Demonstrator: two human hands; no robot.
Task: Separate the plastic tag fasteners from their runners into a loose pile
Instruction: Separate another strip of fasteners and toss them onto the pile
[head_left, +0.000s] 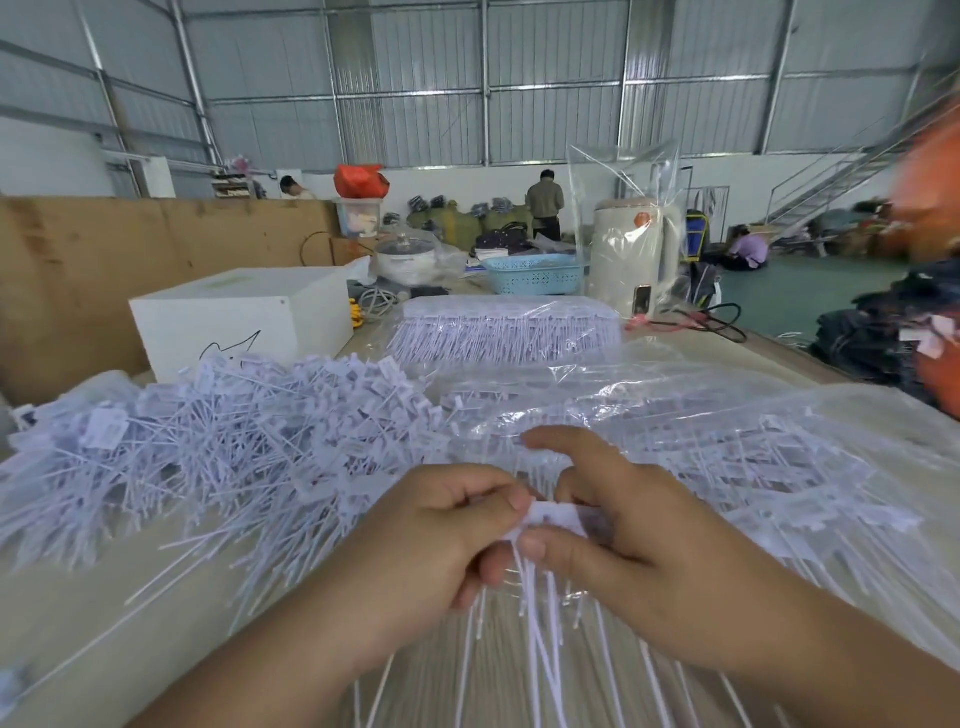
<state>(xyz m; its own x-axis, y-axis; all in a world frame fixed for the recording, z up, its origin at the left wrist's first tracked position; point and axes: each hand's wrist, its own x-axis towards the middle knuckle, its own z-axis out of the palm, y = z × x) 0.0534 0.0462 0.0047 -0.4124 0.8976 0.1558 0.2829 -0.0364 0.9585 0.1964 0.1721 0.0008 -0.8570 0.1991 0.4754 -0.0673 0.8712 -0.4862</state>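
A strip of white tag fasteners (553, 519) sits near the middle of the scene, pinched at its flat heads between both hands: the left hand (436, 535) has its fingers curled round the left end and the right hand (618, 535) grips the right end with thumb and fingers, its index finger raised, while the thin tails hang down toward the near edge. To the left a loose pile (208, 436) of separated fasteners spreads over the worktop (83, 613), and to the right and far side lie clear plastic bags (675, 415) of unsplit strips. Farther back stand a white box (239, 317) and a blue basket (535, 273).
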